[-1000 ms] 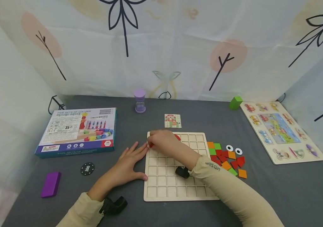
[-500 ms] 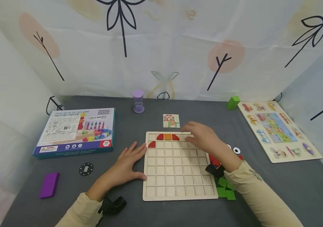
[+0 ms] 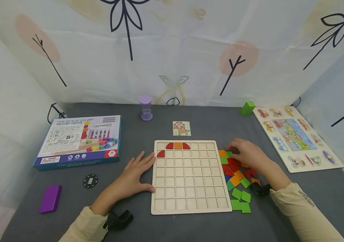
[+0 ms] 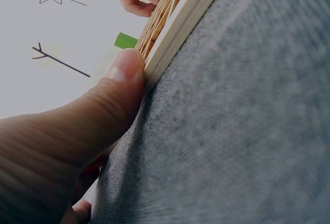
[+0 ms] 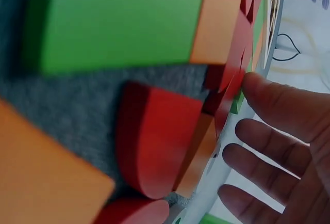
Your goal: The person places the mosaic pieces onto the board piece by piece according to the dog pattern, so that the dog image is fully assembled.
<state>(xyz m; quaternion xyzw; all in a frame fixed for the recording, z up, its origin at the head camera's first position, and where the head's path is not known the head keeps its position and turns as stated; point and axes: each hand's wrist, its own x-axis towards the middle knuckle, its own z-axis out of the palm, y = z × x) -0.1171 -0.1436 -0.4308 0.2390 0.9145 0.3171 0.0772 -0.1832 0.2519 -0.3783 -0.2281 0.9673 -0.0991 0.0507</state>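
Note:
A wooden grid board (image 3: 187,181) lies flat on the grey table. Near its top left sit two red quarter-round tiles with an orange square tile (image 3: 178,145) between them, plus one red tile (image 3: 161,154) a row lower. My left hand (image 3: 135,174) rests with spread fingers against the board's left edge, the thumb touching its side in the left wrist view. Over the pile of coloured tiles (image 3: 235,178) at the board's right hovers my right hand (image 3: 249,154), its fingers loosely bent. In the right wrist view, the thumb (image 5: 278,102) and fingertips stand apart, and no tile shows between them.
Behind the board lies a small pattern card (image 3: 181,128), and farther back a purple sand timer (image 3: 146,108). A boxed set (image 3: 78,141), a black round chip (image 3: 90,180) and a purple block (image 3: 50,199) are at left. A picture board (image 3: 299,137) and green block (image 3: 247,108) stand right.
My right hand has left the board's upper left, where a red tile now shows, and moved right to the tile pile. The left hand stays at the board's edge.

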